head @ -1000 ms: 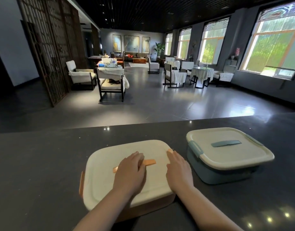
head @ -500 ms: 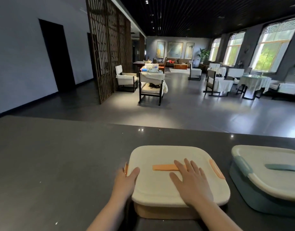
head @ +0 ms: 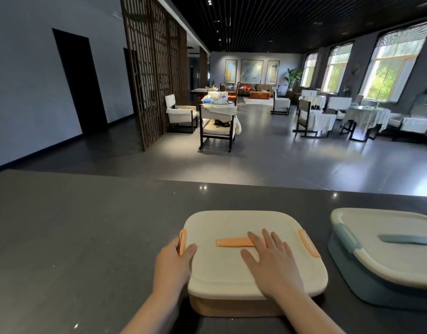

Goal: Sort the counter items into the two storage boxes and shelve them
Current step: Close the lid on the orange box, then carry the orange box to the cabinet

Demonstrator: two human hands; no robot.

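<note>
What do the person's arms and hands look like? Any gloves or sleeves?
No gloves and no sleeves in view. Both forearms are bare right down to the picture's bottom edge. The left hand and right hand show no rings, watch or bracelet, and the nails look short and plain.

text: none legible | labels/brands/nos.: none on orange-trim storage box lid, none on blue-trim storage box lid | worktop: bare of print | wall pics far bk: too small to tell
</note>
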